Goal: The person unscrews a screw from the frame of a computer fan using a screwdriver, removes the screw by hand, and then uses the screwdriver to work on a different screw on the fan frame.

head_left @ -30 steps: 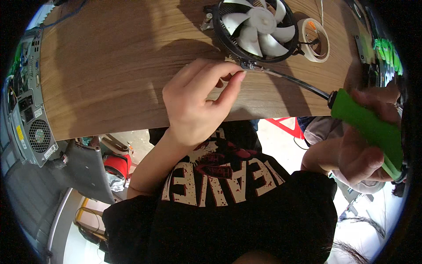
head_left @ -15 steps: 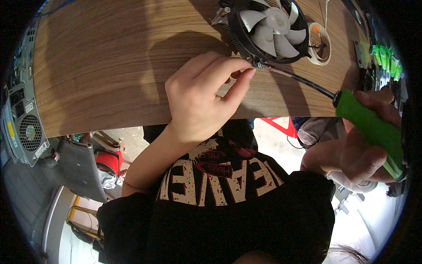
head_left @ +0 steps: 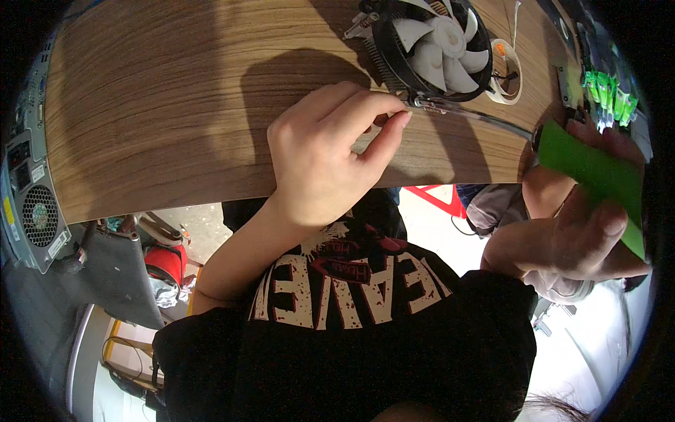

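Note:
A CPU cooler with a white-bladed fan [head_left: 448, 39] in a black round frame rests at the far edge of the view. My left hand [head_left: 323, 151] pinches with thumb and forefinger at its near corner, beside a small spring screw [head_left: 430, 107]; what lies between the fingertips is too small to make out. My right hand [head_left: 587, 239] is wrapped round the green handle of a screwdriver [head_left: 598, 169]. Its thin metal shaft, slightly blurred, runs leftward to the spring screw, where the tip blends in with the metal.
The wooden table [head_left: 155, 126] ends just in front of my body. Right of the fan lies a roll of tape [head_left: 517, 77]. Green-wrapped items [head_left: 610, 95] sit at the far right, a computer case [head_left: 35, 190] at the left. Grey clothing [head_left: 498, 209] shows beyond the table edge.
The screwdriver handle has turned a little in my right hand, and its shaft looks blurred now. My left hand keeps its pinch at the cooler's corner. The whole view has shifted slightly.

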`<state>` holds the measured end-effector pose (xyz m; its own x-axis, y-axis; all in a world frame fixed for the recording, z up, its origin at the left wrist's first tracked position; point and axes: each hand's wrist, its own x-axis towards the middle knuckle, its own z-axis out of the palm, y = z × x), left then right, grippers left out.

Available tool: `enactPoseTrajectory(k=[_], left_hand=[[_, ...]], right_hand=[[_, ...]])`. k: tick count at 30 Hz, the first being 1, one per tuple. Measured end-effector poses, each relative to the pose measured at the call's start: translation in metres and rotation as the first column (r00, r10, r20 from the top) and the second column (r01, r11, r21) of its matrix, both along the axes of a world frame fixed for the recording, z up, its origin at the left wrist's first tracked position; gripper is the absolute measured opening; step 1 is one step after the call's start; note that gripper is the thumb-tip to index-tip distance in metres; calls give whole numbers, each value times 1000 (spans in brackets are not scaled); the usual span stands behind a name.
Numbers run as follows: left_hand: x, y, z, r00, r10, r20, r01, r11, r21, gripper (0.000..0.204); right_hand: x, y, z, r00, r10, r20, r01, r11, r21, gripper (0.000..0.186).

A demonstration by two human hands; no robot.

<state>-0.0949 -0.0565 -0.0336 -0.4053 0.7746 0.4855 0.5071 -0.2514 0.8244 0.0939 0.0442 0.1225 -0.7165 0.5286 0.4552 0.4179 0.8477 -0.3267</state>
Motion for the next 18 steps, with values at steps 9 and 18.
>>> enactPoseTrajectory(k=[9,18], left_hand=[[0,0,-1,1000,3,26,-3,1000,-1,8],[-1,-2,1,999,5,49,-5,1000,-14,8]], right_hand=[[-10,0,-2,1000,-9,17,9,1000,6,57],[-15,-3,4,1000,7,10,-8,999,51,55]])
